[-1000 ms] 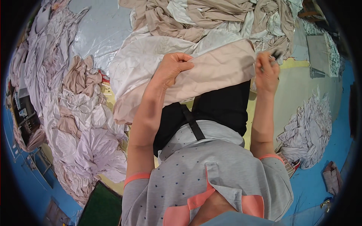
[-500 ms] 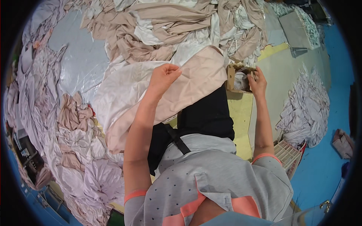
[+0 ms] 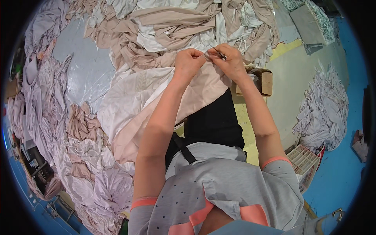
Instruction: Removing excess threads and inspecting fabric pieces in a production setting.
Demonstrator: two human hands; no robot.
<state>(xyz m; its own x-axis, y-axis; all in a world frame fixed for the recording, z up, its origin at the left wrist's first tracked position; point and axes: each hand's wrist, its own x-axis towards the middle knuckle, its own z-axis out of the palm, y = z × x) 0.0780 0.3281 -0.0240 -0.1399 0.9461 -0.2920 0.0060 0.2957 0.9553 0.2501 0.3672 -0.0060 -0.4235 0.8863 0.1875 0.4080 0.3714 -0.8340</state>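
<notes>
A pale pink and white cloth [image 3: 199, 86] lies across my lap, its far end under both hands. My left hand [image 3: 188, 65] is closed in a pinch over the cloth's far edge; whatever its fingertips hold is too small to make out. Close beside it, almost touching, my right hand [image 3: 230, 64] is closed on small dark thread snips [image 3: 221, 55], whose thin pointed end sticks out past the fingers. A whitish bit shows between the two hands, partly hidden by fingers.
Beige and white cloths [image 3: 172, 23] are heaped ahead, with more piled at the left [image 3: 90, 172]. Right of my forearm stands an open cardboard box [image 3: 266, 83]. Further right are a whitish cloth pile [image 3: 323, 109] and a plastic crate [image 3: 304, 162].
My right hand has moved left from the cardboard box to my left hand, now with the snips in it. My left hand has gone slightly up and right, still pinched.
</notes>
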